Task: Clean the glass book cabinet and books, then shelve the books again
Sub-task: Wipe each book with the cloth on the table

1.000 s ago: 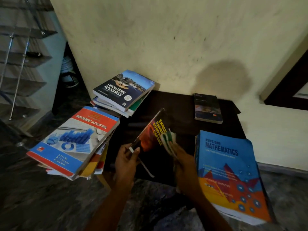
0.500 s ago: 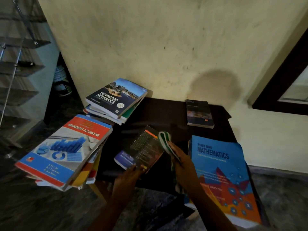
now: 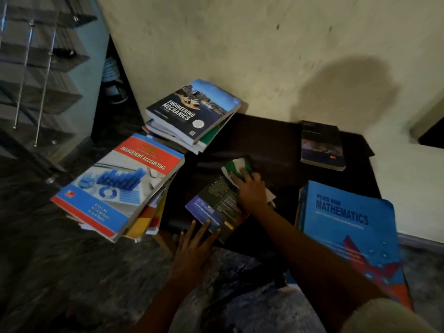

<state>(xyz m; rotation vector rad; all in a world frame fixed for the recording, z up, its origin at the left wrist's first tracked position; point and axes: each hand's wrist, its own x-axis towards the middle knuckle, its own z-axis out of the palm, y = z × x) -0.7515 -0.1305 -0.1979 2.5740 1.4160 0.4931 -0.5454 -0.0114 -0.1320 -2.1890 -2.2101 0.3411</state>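
The glass cabinet (image 3: 36, 68) stands at the far left with its shelves bare, well apart from the dark bench (image 3: 276, 140) that carries the books. On the bench's right side lies the big blue Mathematics book (image 3: 348, 236). At the left a stack topped by the Management Accounting book (image 3: 125, 186) overhangs the edge, and behind it is a smaller stack topped by the Engineering Mechanics book (image 3: 194, 109). A small dark book (image 3: 322, 145) lies alone near the wall.

Between these piles, at the bench's near middle, lies the dark paperback (image 3: 213, 207) being cleaned, with its back cover up. Its long axis runs away from the person, slanting to the far right, and its short near edge points at the left hand (image 3: 194, 246). That hand is open, its straight fingers pressing on the near edge to pin the book. The right hand (image 3: 252, 191) is at the far end, its fingers laid flat on the green and white cloth (image 3: 237, 167) rather than curled round it. The cloth sits partly on the cover and partly beyond it. The wipe probably runs down the cover's length towards the left hand.
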